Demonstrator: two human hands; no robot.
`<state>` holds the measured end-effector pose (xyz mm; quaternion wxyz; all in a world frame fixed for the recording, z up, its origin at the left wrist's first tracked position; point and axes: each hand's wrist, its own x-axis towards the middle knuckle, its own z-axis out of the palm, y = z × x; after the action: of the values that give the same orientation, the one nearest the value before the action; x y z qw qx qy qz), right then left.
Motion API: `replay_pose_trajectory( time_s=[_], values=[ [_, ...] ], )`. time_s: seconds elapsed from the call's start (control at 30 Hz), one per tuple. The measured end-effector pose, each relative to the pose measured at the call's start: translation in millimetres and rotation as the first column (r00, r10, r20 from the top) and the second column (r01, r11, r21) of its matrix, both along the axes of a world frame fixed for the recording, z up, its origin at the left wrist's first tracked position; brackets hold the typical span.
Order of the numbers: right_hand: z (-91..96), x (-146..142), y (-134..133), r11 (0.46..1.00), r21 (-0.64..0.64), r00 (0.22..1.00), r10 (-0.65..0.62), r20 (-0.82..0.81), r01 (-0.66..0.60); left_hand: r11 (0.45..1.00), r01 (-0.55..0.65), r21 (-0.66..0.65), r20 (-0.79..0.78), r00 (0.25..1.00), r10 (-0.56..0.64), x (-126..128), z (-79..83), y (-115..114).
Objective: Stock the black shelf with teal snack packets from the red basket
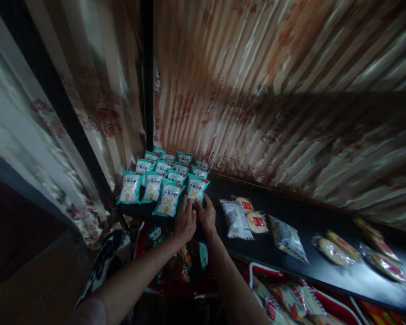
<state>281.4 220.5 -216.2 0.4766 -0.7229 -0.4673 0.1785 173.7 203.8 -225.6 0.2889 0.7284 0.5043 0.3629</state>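
Note:
Several teal-and-white snack bags (168,198) stand upright in rows at the left end of a black shelf (223,189). At the right of the front row is one such snack bag (196,186). My left hand (186,222) grips this bag at its lower left, fingers closed against it. From the lower right, my right hand (207,215) grips the same bag with thumb and fingertips. The bag's bottom edge is partly hidden by my fingers.
Right along the shelf lie a white-and-blue packet (237,219), round wrapped crackers (257,222), a silvery packet (288,238) and other wrapped snacks (336,251). Red baskets (338,308) of packets sit below. A dark post (148,76) and pleated curtain (257,67) stand behind.

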Motion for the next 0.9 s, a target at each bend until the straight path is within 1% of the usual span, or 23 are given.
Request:
replay_pose_trajectory(
  time_s=[0.13,0.23,0.33,0.4,0.6,0.77,0.83,0.9],
  values=[
    [-1.5,2.9,2.1,1.000,-0.019,1.000,0.014,-0.004,-0.014,1.000,0.017,-0.013,0.001,1.000,-0.017,1.5,-0.8,1.2],
    [-3.2,5.1,1.5,1.000,-0.004,0.999,0.029,-0.030,-0.029,1.000,0.011,0.004,0.016,1.000,-0.011,2.6,-4.1,1.6],
    [-3.8,5.9,-0.1,1.000,0.027,0.999,0.005,-0.049,-0.003,1.000,0.008,0.028,0.025,1.000,-0.009,3.2,-6.8,0.5],
    [-3.2,5.6,-1.1,1.000,0.023,0.998,-0.009,-0.059,0.011,0.999,0.018,0.036,0.025,1.000,-0.019,3.3,-7.2,-0.6],
    [3.8,3.1,-0.4,1.000,-0.002,0.996,-0.026,-0.090,0.026,0.998,0.046,0.032,-0.004,0.999,-0.046,2.3,-4.0,-3.4],
    [10.7,3.3,6.9,0.999,-0.031,0.988,-0.037,-0.152,0.032,0.995,0.077,0.063,-0.041,0.996,-0.075,2.9,-0.3,-3.3],
    [11.8,3.7,10.7,0.999,-0.044,0.986,-0.024,-0.167,0.017,0.994,0.084,0.075,-0.060,0.995,-0.079,3.4,0.8,-2.1],
    [12.4,2.9,13.8,0.999,-0.045,0.983,0.018,-0.183,-0.027,0.994,0.086,0.071,-0.079,0.994,-0.080,3.7,1.2,-0.7]
  ],
)
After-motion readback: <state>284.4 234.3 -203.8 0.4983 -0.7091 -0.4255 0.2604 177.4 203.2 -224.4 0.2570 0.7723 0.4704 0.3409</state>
